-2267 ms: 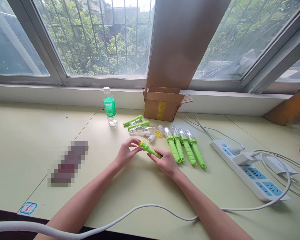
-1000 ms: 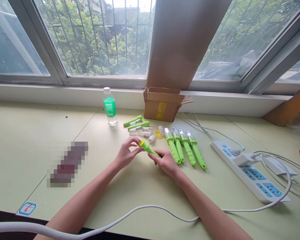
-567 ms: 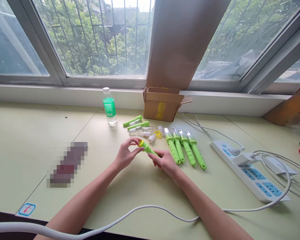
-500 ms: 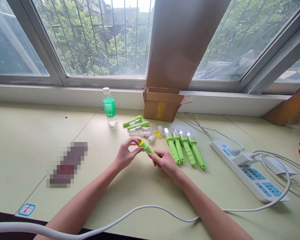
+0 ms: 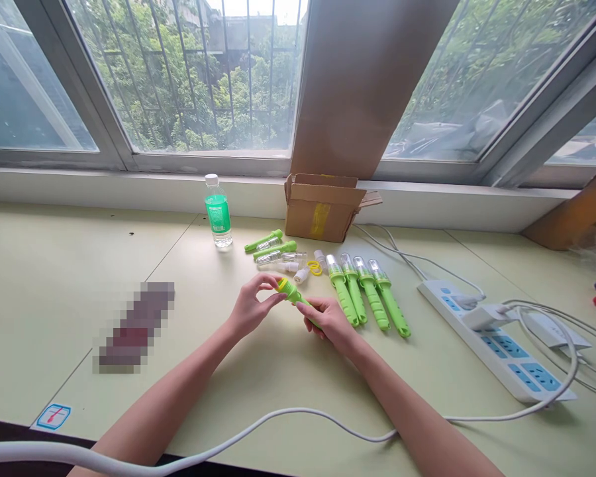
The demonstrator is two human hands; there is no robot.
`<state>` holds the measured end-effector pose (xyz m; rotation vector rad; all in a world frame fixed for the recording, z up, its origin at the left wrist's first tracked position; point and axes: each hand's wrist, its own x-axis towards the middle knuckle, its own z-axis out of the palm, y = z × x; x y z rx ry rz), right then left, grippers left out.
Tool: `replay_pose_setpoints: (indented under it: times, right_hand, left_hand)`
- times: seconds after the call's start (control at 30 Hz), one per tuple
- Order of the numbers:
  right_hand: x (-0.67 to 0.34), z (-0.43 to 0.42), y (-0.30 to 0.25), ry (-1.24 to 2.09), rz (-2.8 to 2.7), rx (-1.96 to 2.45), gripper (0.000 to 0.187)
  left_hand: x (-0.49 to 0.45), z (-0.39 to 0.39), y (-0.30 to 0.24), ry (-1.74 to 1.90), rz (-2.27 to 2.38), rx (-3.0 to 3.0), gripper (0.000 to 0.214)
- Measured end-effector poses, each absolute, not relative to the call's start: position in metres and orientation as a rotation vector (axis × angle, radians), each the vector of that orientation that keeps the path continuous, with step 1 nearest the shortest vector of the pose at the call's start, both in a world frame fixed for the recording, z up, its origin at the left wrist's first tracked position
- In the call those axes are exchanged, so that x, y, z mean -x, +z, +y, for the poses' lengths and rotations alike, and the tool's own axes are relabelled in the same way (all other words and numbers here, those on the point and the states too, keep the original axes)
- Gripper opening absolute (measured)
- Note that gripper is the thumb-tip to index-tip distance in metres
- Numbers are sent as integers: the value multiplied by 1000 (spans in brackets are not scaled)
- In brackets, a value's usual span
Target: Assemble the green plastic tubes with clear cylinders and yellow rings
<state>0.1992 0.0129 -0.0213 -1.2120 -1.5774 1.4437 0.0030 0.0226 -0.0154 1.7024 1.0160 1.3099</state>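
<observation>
My right hand [image 5: 332, 322] is wrapped round the lower part of a green plastic light handle [image 5: 293, 293], which slants up and left above the table. At its upper end, a yellow ring [image 5: 281, 285] sits on the threaded mouth, pinched between the thumb and fingers of my left hand [image 5: 249, 307]. Just beyond my hands lie two loose yellow rings [image 5: 314, 267], white cylindrical inserts [image 5: 301, 275], clear ribbed covers [image 5: 294, 257] and two more green handles [image 5: 275, 251]. Several green lights with clear caps [image 5: 369, 291] lie side by side right of my right hand.
An open cardboard box [image 5: 322, 211] stands at the back, with a green-labelled water bottle [image 5: 218, 215] to its left. A white power strip [image 5: 491, 348] with plugs and cables lies on the right. A white cable [image 5: 298, 410] crosses the front of the table.
The green handle has shifted and turned slightly, showing a little more of its body between my hands. My left fingers stay at the yellow ring; everything else lies unchanged.
</observation>
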Motion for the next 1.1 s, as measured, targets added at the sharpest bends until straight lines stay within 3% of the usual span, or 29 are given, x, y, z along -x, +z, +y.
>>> replay_pose_setpoints:
  times: [0.87,1.1]
  right_hand:
    - [-206,16,-20,1565,-1593,1197,53]
    - [-206,16,-20,1563,-1624,1170,42]
  left_hand:
    - [-4,21,-18,1375,1010,-1725,19]
    - [-5,21,-19,1389,1008,-1713,19]
